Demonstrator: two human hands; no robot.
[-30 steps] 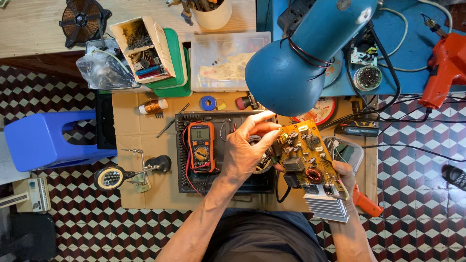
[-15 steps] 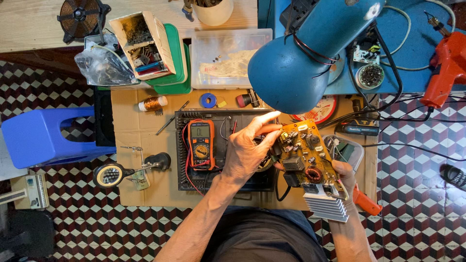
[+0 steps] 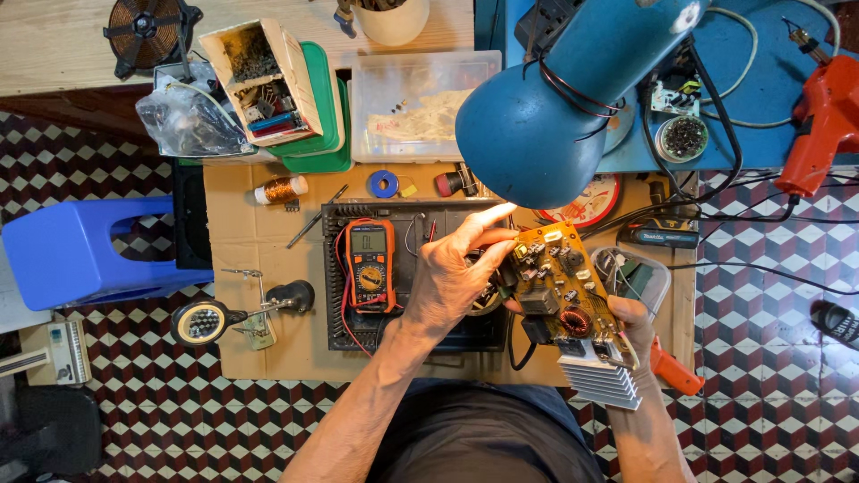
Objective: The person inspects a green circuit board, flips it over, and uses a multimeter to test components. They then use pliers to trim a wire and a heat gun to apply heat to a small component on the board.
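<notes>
- Holding a yellow circuit board (image 3: 562, 288) over the bench, our right hand (image 3: 637, 333) grips it from beneath at its lower right edge, fingers closed on the board near the finned aluminium heat sink (image 3: 601, 383) fixed to its near end.
- Our left hand (image 3: 458, 273) rests on the board's left edge, thumb and fingertips pressed together on a small part there, the index finger stretched up toward the lamp.
- The board tilts, its far end higher and to the left, and it carries a copper-wound coil (image 3: 574, 321), black blocks and small capacitors.
- Just above the hands we see a blue desk lamp (image 3: 546, 107), its shade pointing down at the board and lighting our fingers.
- Under the hands lies a black tray (image 3: 333, 268), and in it an orange multimeter (image 3: 369, 265) with red and black leads, just left of our left hand.
- The tray sits on a sheet of brown cardboard (image 3: 242, 224) laid over a tiled floor of red, white and black cubes.
- Right of the board stands a clear plastic tub (image 3: 646, 275); below it an orange tool handle (image 3: 673, 368) pokes out beside our right wrist.
- Farther left on the cardboard we find a magnifier on a helping-hand stand (image 3: 204, 322), a spool of copper wire (image 3: 279, 190) and a blue tape roll (image 3: 383, 184).
- Beyond these are a clear lidded box (image 3: 420, 103), a carton of small parts (image 3: 264, 85), a blue plastic stool (image 3: 76, 255) at far left and a red glue gun (image 3: 819, 121) at far right.
</notes>
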